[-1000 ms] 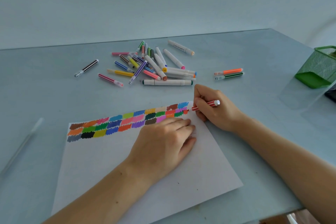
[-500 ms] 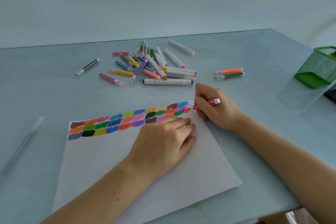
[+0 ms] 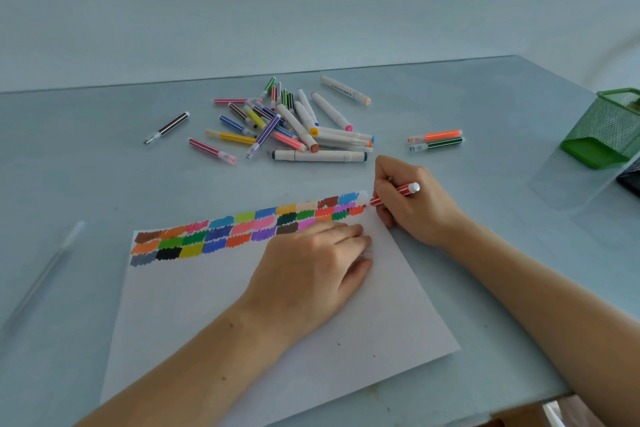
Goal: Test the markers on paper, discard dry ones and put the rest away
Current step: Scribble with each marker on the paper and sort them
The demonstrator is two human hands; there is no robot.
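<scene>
right hand (image 3: 412,204) pinches red marker (image 3: 394,193), fingers hiding its tip; left hand (image 3: 311,267) flat on paper (image 3: 398,322)

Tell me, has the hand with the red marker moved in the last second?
Barely. The right hand stays at the paper's far right corner, the red marker tip shifting slightly over the swatches.
</scene>
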